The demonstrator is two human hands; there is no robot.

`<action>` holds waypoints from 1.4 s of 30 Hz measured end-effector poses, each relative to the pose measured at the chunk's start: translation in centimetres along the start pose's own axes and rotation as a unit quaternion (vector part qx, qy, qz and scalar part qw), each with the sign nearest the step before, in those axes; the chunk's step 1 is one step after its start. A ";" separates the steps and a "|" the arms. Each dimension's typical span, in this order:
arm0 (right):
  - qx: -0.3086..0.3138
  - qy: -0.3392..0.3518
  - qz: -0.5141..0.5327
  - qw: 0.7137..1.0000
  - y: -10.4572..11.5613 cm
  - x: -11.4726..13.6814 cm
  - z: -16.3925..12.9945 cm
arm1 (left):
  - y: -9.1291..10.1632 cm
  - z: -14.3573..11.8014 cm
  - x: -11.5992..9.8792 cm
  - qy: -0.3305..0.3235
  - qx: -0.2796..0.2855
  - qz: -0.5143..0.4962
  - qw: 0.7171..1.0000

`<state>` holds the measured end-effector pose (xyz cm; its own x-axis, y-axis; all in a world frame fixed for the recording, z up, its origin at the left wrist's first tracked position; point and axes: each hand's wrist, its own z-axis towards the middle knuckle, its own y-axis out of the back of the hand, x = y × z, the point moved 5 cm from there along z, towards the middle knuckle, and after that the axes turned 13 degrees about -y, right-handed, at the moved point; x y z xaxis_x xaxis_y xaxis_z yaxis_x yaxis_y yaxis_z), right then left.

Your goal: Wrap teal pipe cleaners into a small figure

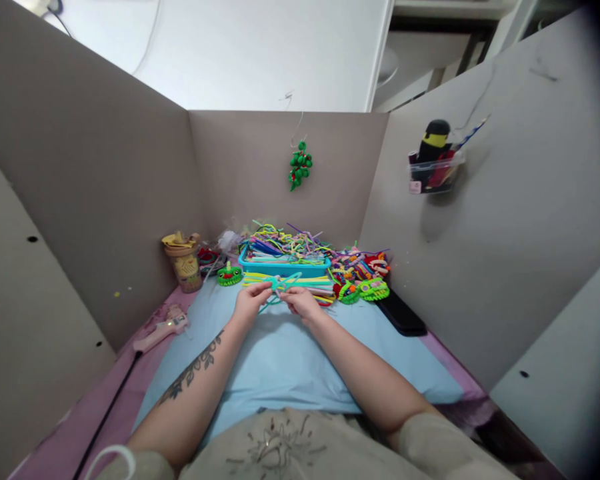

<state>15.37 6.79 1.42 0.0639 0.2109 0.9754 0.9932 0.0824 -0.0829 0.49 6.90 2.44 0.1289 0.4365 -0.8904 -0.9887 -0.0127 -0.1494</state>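
My left hand (255, 297) and my right hand (300, 300) meet over the middle of the blue cover (280, 353). Between their fingertips is a piece of bent teal pipe cleaners (276, 283), with loose ends looping out to the right and below. Both hands pinch it from opposite sides. Its exact shape is partly hidden by the fingers. Just behind it lies a row of straight yellow, pink and red pipe cleaners (321, 291). Beyond them a blue tray (307, 271) is heaped with many-coloured pipe cleaners.
Left are a green figure (229, 275), a patterned cup (185, 265) and a pink glue gun (161, 333) with black cord. Right are green figures (374, 289) and a black phone-like slab (403, 313). Grey panels (240, 173) enclose the table; a clear box (436, 175) hangs right, green beadlike decoration (300, 165) behind.
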 end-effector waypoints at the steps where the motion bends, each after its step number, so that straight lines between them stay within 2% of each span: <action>1: 0.000 0.001 0.003 1.000 0.0 0.0 0.0 | 0.1 0.0 0.0 0.005 -0.002 -0.002 1.000; 5: -0.028 0.012 0.055 0.998 0.2 0.2 -0.1 | 0.6 0.3 0.1 0.005 -0.032 -0.010 0.999; 10: -0.001 -0.024 0.045 0.999 -0.6 -0.5 -0.2 | 1.2 0.8 0.9 0.009 -0.064 -0.053 0.997; 12: 0.019 -0.027 0.043 0.999 -1.0 -0.9 -0.1 | 1.2 0.9 1.2 0.016 -0.068 -0.074 0.995; 16: 0.107 -0.053 0.068 0.990 -2.4 -1.7 -0.2 | 0.9 0.8 1.4 0.024 -0.080 -0.125 0.989; 18: 0.131 -0.070 0.078 0.986 -3.2 -1.9 -0.3 | 0.6 0.6 1.3 0.024 -0.074 -0.136 0.988; 25: 0.079 -0.050 0.033 0.995 -4.3 -1.8 -0.8 | -0.3 0.2 1.2 0.024 -0.054 -0.154 0.986; 29: 0.082 -0.016 -0.061 0.995 -4.5 -1.6 -1.5 | 0.2 0.5 1.1 0.043 -0.088 -0.204 0.974; 31: 0.130 0.015 -0.187 0.974 -5.0 -1.4 -2.3 | 1.1 0.9 0.7 0.046 -0.115 -0.238 0.963; 32: 0.171 0.026 -0.264 0.949 -5.4 -1.4 -2.8 | 1.6 1.2 0.5 0.043 -0.125 -0.258 0.957; 35: 0.309 0.036 -0.450 0.837 -5.9 -1.8 -4.4 | 3.4 2.0 0.1 0.043 -0.164 -0.316 0.934; 36: 0.339 0.035 -0.477 0.810 -5.7 -1.8 -4.8 | 4.0 2.2 0.0 0.045 -0.175 -0.330 0.926; 37: 0.360 0.032 -0.488 0.795 -5.4 -1.6 -5.1 | 4.6 2.4 0.0 0.046 -0.186 -0.340 0.921; 39: 0.382 0.020 -0.469 0.796 -4.7 -1.2 -5.2 | 5.4 2.7 0.0 0.044 -0.203 -0.345 0.915; 40: 0.384 0.013 -0.445 0.809 -4.3 -1.0 -5.0 | 5.6 2.8 0.0 0.039 -0.207 -0.341 0.916; 42: 0.352 0.014 -0.378 0.856 -3.7 -0.4 -4.2 | 5.6 2.8 -0.1 0.025 -0.207 -0.321 0.924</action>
<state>12.11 2.35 2.16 -0.5593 -0.1858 0.8079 0.4465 0.7536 0.4825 -5.31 9.36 2.88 0.6917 0.4313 -0.5792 -0.5950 -0.1141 -0.7956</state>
